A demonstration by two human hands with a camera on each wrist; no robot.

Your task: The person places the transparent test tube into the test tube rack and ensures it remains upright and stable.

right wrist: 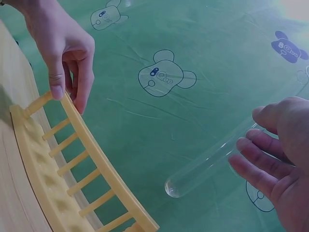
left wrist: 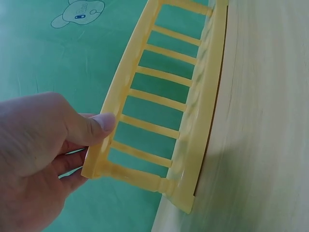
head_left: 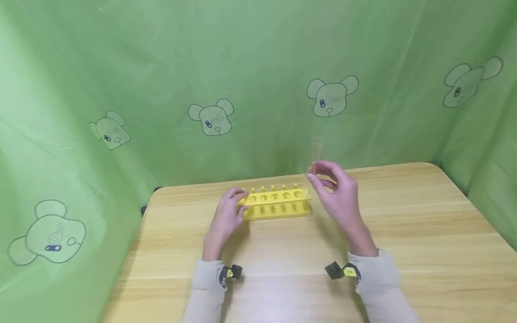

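- Rack (head_left: 278,202): yellow, long and narrow, with two levels joined at the ends by posts. Round holes run in a row along the upper level, and shallow hollows line the lower one. A row of thin pegs stands along its far side. It sits upright on the surface (head_left: 274,251). The left hand (head_left: 229,213) grips its left end, thumb on the upper level.
- Tube (right wrist: 207,162): clear, slender, see-through, with a rounded closed bottom. The right hand (head_left: 341,195) pinches it between thumb and fingers. It is raised and tilted, open end up and leaning right, bottom near the rack's right end.
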